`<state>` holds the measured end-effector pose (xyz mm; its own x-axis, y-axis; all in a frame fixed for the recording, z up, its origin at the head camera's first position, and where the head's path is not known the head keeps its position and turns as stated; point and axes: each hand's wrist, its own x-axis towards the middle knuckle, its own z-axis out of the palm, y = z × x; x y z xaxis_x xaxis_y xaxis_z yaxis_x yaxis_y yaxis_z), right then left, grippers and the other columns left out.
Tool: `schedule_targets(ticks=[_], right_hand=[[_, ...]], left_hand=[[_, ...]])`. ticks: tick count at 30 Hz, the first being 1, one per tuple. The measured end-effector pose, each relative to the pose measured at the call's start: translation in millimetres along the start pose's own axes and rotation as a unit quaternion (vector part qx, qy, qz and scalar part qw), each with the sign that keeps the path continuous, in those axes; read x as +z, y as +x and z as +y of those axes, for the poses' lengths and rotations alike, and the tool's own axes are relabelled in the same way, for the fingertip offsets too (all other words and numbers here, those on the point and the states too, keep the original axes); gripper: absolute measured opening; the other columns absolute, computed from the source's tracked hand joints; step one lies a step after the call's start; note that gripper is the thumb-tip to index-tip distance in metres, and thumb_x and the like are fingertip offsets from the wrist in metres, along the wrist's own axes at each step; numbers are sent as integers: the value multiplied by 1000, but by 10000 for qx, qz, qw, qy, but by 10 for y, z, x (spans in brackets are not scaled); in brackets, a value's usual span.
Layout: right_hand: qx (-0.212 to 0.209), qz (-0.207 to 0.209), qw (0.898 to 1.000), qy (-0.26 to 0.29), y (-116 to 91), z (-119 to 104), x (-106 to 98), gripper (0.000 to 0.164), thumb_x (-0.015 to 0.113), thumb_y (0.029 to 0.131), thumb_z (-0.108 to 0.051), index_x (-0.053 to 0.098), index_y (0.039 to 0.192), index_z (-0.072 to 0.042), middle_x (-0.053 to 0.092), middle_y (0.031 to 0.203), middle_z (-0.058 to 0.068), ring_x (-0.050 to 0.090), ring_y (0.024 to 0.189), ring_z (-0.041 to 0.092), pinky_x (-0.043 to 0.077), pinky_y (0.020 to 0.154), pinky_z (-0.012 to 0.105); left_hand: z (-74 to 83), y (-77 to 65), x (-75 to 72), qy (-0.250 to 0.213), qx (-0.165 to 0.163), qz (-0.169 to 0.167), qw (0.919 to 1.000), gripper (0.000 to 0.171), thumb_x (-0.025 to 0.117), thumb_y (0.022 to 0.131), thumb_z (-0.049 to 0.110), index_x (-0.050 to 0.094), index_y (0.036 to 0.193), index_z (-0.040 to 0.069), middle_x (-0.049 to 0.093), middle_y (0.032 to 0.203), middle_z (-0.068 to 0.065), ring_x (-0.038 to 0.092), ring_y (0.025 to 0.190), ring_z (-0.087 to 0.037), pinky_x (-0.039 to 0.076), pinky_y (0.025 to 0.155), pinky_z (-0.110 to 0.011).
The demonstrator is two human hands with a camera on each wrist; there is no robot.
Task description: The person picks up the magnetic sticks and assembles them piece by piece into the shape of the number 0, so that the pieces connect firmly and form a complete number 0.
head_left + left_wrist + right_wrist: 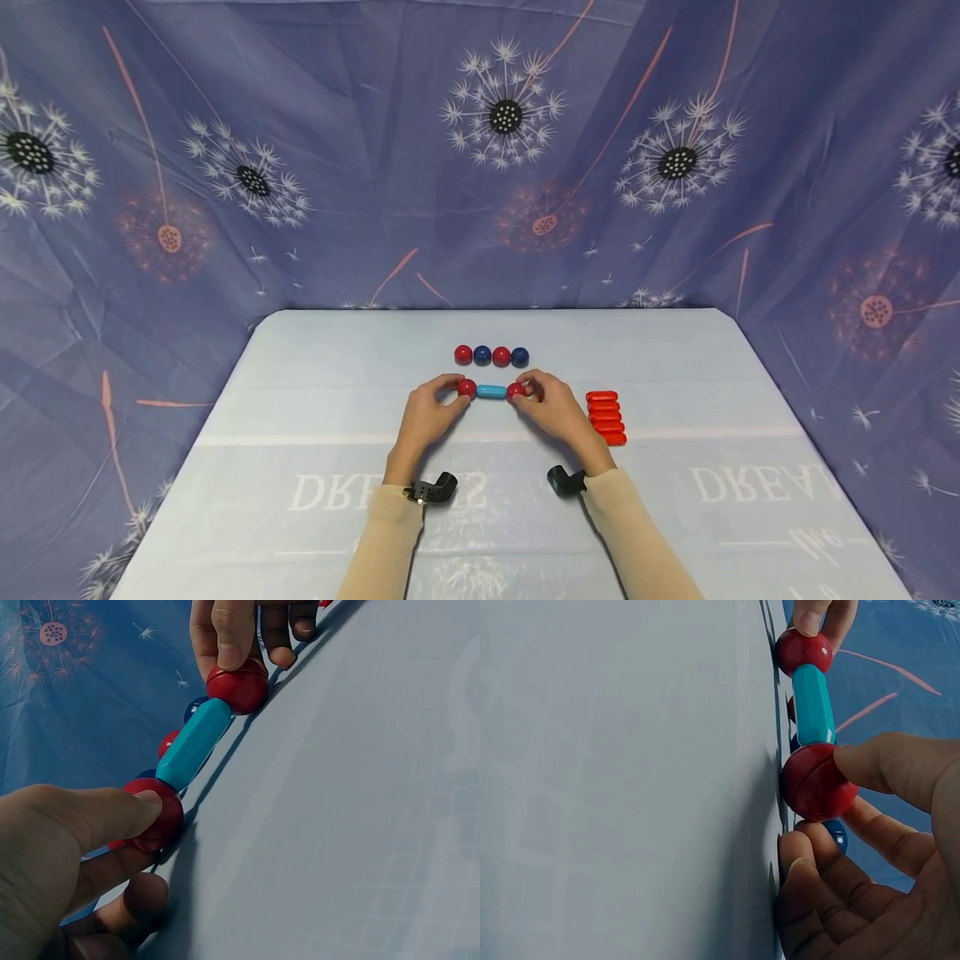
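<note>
A light-blue faceted rod [492,391] lies level between two red balls, touching one at each end. My left hand [429,410] pinches the left red ball [160,817] between thumb and fingers. On the other side, my right hand [553,408] grips the right red ball [819,782] the same way, its lower fingers curled beneath in the right wrist view. The joined piece is held at or just above the white table; the exact gap cannot be told.
Behind the hands stands a row of red and blue balls [482,356]. Several red rods [604,417] lie stacked side by side, right of the right hand. The white table [315,375] ends at a purple dandelion-print cloth [337,167] at the back and sides.
</note>
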<state>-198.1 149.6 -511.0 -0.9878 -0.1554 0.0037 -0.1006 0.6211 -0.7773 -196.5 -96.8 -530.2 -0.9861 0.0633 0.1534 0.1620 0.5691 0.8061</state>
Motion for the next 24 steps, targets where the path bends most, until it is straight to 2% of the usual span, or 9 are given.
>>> schedule_targets(ticks=[16, 20, 24], right_hand=[[30, 81, 10000, 22, -6, -1, 3, 28, 76, 94, -21, 69, 120, -12, 66, 100, 6, 55, 80, 19, 47, 70, 31], [33, 95, 9999, -5, -1, -9, 3, 29, 75, 94, -20, 69, 121, -12, 67, 103, 7, 56, 80, 19, 48, 70, 31], [53, 139, 9999, -33, -1, -11, 0, 30, 74, 95, -19, 68, 123, -11, 68, 107, 9, 56, 80, 19, 48, 71, 31]], left_hand=[[-17, -3, -9, -144, -18, 13, 9999, 34, 80, 90, 22, 75, 123, 15, 77, 118, -6, 65, 125, -29, 47, 109, -50], [-14, -3, -21, -142, -34, -11, 9999, 33, 79, 90, 22, 75, 123, 16, 77, 118, -5, 67, 108, -24, 50, 103, -48], [-16, 5, -23, -144, -96, -64, 9998, 32, 78, 92, 23, 75, 123, 16, 76, 119, -4, 57, 80, -18, 49, 88, -41]])
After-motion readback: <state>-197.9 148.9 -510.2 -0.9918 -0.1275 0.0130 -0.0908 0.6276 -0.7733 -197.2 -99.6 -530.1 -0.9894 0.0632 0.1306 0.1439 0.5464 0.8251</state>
